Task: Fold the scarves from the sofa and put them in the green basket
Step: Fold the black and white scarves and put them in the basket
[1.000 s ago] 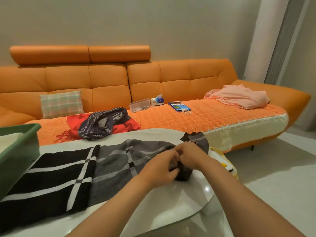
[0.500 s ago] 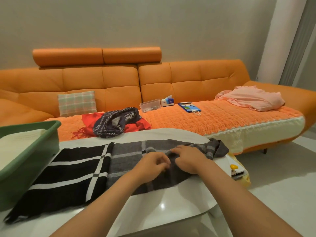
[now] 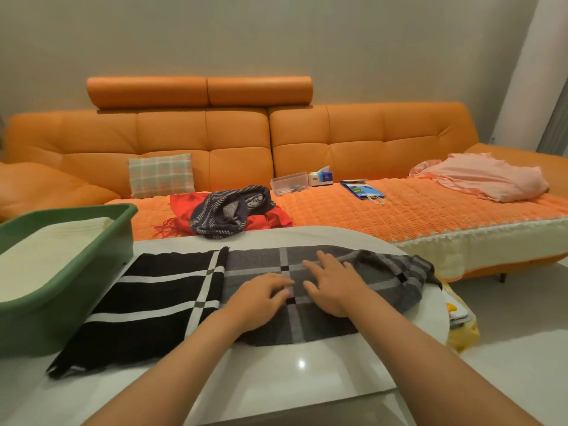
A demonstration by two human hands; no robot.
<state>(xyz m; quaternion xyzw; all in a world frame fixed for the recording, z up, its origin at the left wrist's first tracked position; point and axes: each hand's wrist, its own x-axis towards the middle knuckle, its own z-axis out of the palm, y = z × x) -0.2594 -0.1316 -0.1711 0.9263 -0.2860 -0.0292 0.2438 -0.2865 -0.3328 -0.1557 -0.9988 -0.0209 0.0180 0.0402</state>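
Okay, checked scarf (image 3: 172, 290), black half and grey half, lies lengthwise across the table (image 3: 307, 364). Black end is toward the table's left side, and the grey end is bunched up at the table's right edge.

Right hand (image 3: 335, 284) lies flat on the grey half near the table's middle, fingers straight and spread, holding nothing. Left hand (image 3: 261, 298) sits just beside it on the same grey half, knuckles up, fingers bent with the tips down on the cloth. Can't tell if they pinch a fold or only press.

Green basket (image 3: 92, 265) stands on the table's left end, touching the scarf's black end. A folded cream cloth (image 3: 46, 256) lies inside it.

Orange sofa (image 3: 233, 142) runs behind the table. On its seat, just past the table's far edge, a red scarf (image 3: 184, 207) lies with a dark striped scarf (image 3: 227, 210) heaped on top, both unfolded. Plaid cushion (image 3: 161, 175) leans on the sofa back behind the table's left part.

Further behind the table's middle are a clear box (image 3: 289, 182), a tissue box (image 3: 321, 176) and a blue bag (image 3: 362, 190). Pink cloth (image 3: 485, 176) lies on the seat well past the table's right end. Something yellow (image 3: 461, 333) sits low beside the table's right edge, mostly hidden.
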